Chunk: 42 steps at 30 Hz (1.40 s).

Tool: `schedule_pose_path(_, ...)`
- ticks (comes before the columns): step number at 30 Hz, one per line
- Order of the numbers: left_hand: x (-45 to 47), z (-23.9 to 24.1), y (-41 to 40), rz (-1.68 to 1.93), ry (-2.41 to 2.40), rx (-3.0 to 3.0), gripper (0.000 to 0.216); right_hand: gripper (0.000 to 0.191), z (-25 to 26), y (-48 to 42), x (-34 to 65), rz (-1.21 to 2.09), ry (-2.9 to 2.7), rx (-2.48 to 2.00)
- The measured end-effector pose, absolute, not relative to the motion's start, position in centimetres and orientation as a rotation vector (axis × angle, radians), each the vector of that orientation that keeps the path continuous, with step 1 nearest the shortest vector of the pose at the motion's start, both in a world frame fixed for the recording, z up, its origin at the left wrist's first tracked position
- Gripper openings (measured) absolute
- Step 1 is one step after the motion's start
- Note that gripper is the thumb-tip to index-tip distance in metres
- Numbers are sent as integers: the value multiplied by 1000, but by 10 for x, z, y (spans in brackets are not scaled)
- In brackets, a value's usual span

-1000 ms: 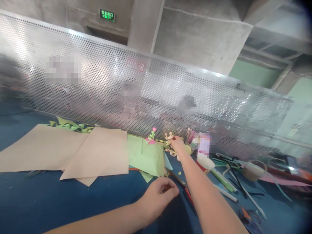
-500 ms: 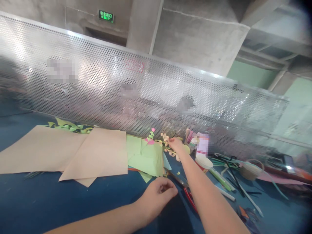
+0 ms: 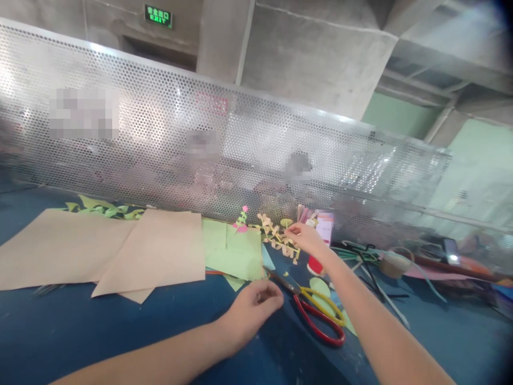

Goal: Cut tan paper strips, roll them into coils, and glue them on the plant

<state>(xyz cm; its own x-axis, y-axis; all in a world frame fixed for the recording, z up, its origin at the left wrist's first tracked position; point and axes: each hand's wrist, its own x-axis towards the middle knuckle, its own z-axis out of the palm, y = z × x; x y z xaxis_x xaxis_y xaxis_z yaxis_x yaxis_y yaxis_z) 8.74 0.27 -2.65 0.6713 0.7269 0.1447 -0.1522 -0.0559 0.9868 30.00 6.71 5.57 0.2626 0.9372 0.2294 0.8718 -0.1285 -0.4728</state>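
My left hand (image 3: 256,305) rests low over the blue table, its fingers curled in toward the thumb; whatever may lie between the fingertips is hidden. Just right of it lie scissors (image 3: 316,313) with one red and one yellow handle. My right hand (image 3: 306,238) is farther forward, fingers loosely extended and no held thing showing. Its fingertips are beside curled peach paper strips (image 3: 274,230) and close to a small yellow-green paper disc (image 3: 286,222). A pink and green paper tree (image 3: 241,220) stands left of the strips.
Large tan sheets (image 3: 160,251) and green sheets (image 3: 236,251) cover the table's left and middle. A perforated metal screen (image 3: 248,160) runs along the back. Behind my right wrist is a red container (image 3: 315,264). Pipe cleaners (image 3: 387,299) and a tape roll (image 3: 395,263) lie to the right.
My right hand has shifted right, away from the curled peach strips. My left hand keeps its curled pose. With the right arm farther right, the scissors' handles and green discs show.
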Motion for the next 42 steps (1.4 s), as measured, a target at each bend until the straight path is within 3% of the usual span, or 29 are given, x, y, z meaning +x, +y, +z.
schedule_pose_path(4, 89, -27, 1, 800, 475, 1598, 33, 16, 78, 17, 313, 252, -1659, -2002)
schedule_pose_path(8, 89, -26, -6, 662, 602, 1878, 18, 24, 94, -30, 330, 368, -1662, -2000)
schedule_pose_path(15, 89, -22, -20, 751, 574, 2267, 40, 22, 89, -58, 349, 726, -1757, -2114)
schedule_pose_path(21, 89, -12, -26, 727, 493, 2383, 39, 14, 94, -66, 339, 674, -1823, -2211)
schedule_pose_path(24, 91, -10, -27, 724, 433, 2453, 37, 22, 93, -96, 344, 414, -1837, -2507)
schedule_pose_path(28, 95, -11, -28, 709, 385, 2508, 35, 20, 66, -152, 365, 77, -1722, -2837)
schedule_pose_path(30, 97, -12, -29, 701, 373, 2519, 35, 13, 46, -177, 378, 137, -1641, -2929)
schedule_pose_path(33, 98, -11, -31, 695, 375, 2520, 35, 19, 21, -204, 397, 305, -1743, -2739)
schedule_pose_path(42, 99, -10, -33, 698, 426, 2492, 35, 28, -9, -250, 474, 42, -1677, -2517)
